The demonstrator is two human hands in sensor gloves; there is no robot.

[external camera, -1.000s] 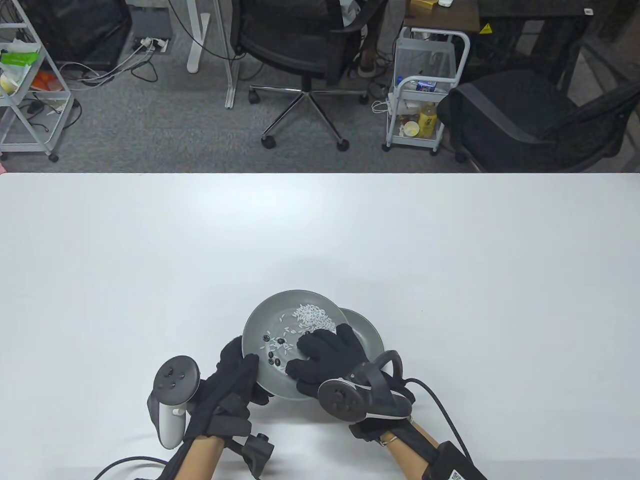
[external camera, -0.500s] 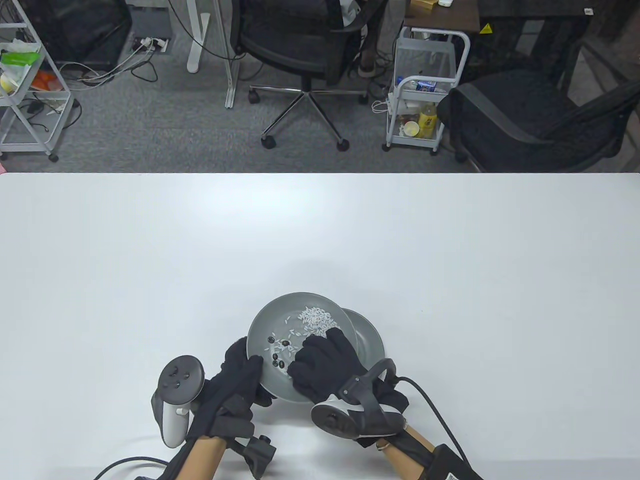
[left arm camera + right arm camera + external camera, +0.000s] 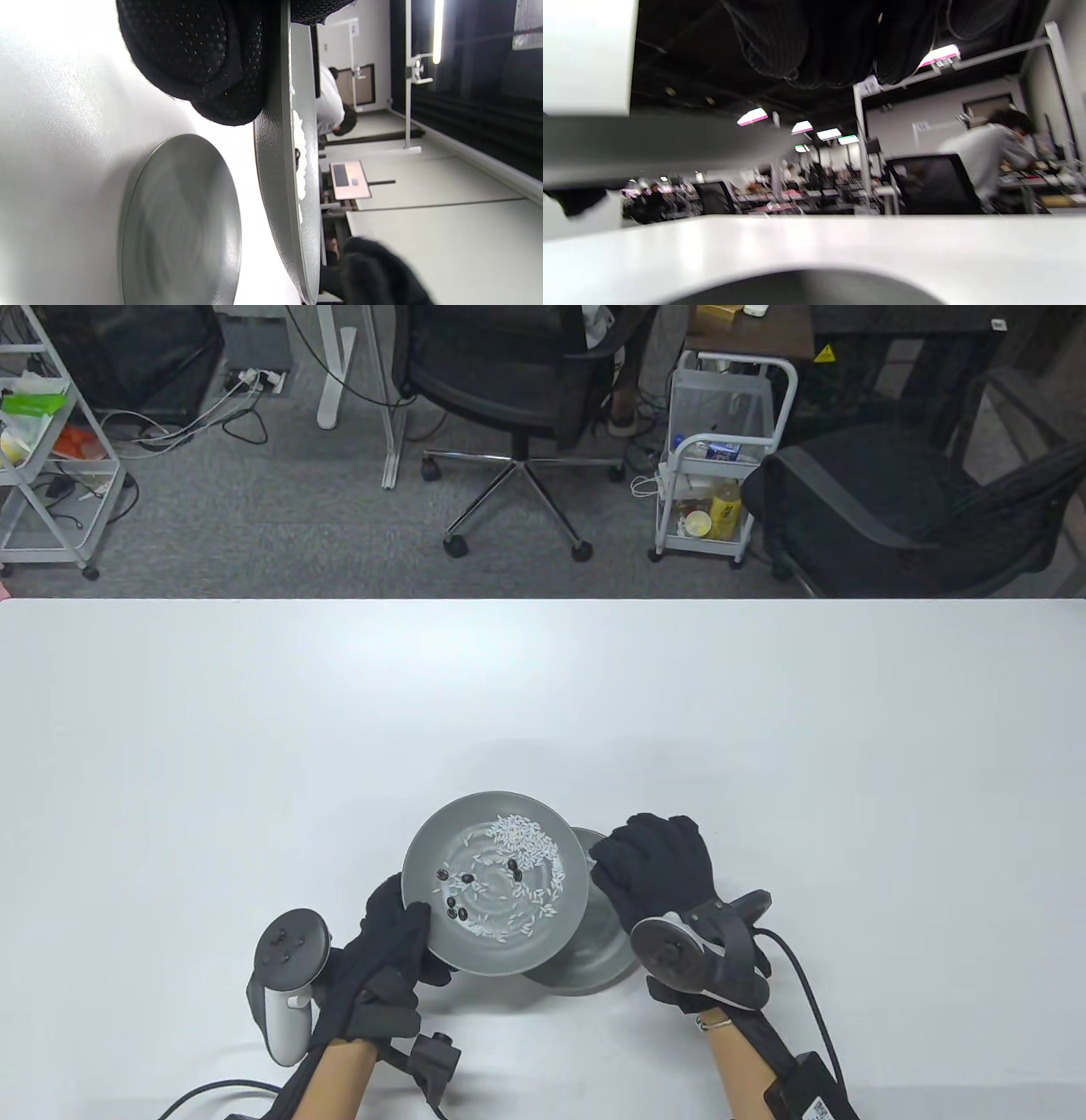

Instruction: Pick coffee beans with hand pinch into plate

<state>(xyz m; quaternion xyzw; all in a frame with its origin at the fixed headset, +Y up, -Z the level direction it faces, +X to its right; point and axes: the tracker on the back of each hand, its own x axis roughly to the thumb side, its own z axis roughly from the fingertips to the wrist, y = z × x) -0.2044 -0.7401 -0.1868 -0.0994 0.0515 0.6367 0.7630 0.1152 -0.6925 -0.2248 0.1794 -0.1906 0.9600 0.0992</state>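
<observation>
My left hand (image 3: 414, 923) grips the near-left rim of a grey plate (image 3: 441, 831) and holds it lifted and tilted. The plate carries white rice (image 3: 522, 836) and several dark coffee beans (image 3: 458, 906). A second grey plate (image 3: 594, 963) lies on the table, partly under the first. My right hand (image 3: 624, 853) hovers with curled fingers over that lower plate's far right edge; I cannot tell whether it pinches a bean. The left wrist view shows the held plate (image 3: 275, 169) edge-on above the lower plate (image 3: 182, 220). The right wrist view is blurred, with the lower plate (image 3: 806, 288) at the bottom.
The white table (image 3: 254, 729) stretches wide to the left, right and far side of the plates. Glove cables (image 3: 797, 976) trail off the near edge. Office chairs and carts stand on the floor beyond the far edge.
My right hand has lifted out of the held plate and moved right, to above the lower plate. The held plate has shifted slightly left and the rice has spread across it.
</observation>
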